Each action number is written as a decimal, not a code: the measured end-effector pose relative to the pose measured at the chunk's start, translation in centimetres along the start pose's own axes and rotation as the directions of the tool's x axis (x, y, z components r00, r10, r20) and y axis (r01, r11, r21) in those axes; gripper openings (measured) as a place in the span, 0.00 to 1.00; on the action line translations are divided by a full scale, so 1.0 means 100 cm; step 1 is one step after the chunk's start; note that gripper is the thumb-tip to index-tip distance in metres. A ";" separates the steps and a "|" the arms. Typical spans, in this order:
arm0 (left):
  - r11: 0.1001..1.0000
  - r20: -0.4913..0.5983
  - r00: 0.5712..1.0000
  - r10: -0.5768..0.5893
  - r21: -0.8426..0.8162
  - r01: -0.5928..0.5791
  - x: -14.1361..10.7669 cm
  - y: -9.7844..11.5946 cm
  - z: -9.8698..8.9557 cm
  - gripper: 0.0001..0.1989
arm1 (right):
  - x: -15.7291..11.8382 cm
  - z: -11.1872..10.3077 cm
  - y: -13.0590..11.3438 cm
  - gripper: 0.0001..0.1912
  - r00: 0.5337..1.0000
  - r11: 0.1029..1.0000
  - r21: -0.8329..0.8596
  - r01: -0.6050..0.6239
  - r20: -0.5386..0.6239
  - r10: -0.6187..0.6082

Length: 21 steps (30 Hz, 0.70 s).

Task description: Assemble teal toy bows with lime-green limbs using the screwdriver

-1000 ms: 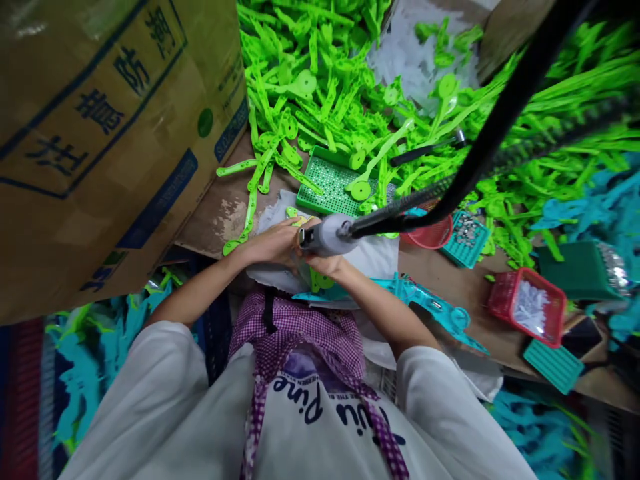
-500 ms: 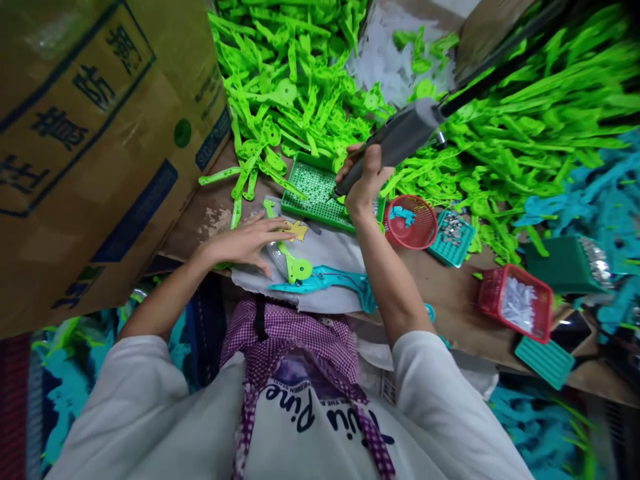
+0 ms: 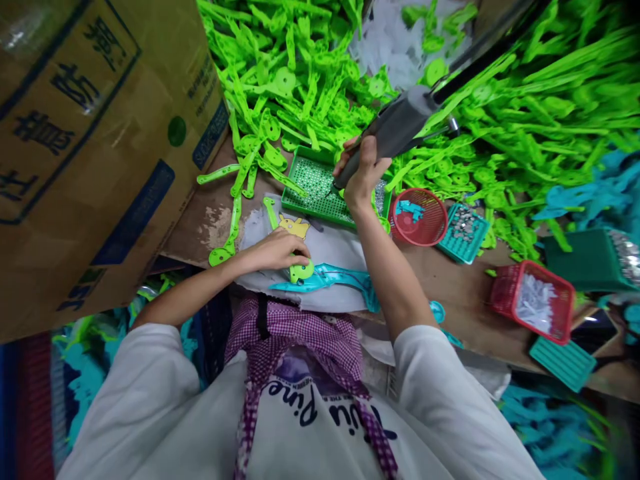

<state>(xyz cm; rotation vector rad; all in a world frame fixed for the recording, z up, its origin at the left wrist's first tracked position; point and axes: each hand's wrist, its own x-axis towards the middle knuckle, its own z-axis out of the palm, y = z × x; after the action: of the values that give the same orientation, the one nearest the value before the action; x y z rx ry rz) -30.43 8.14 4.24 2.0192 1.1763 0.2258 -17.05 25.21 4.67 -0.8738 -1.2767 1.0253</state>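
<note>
Head view, left hand (image 3: 280, 248): spread a moment earlier, its fingers had drawn together on the green part (image 3: 303, 271), which probably steadied it.
Green part: lay on the pale cloth (image 3: 345, 251), its rounded end under the left fingertips and just beside the blue piece (image 3: 327, 275).
Right hand (image 3: 366, 177): was clamped around the grey driver (image 3: 404, 123), apart from the green part.
Driver tip: pointed down over the green tray (image 3: 319, 214); whether it touched anything inside was hard to tell.
</note>
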 end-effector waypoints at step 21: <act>0.996 -0.003 1.000 -0.030 -0.086 0.029 0.004 -0.004 0.003 0.08 | -0.111 -0.034 -0.104 0.32 0.922 0.927 0.343 -0.152 0.388 0.008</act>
<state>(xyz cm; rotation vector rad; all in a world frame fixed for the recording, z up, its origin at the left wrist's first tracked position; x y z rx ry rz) -30.30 8.41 3.61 1.9257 1.1783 0.2616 -12.46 11.50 10.44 -0.4504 -1.3120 1.4995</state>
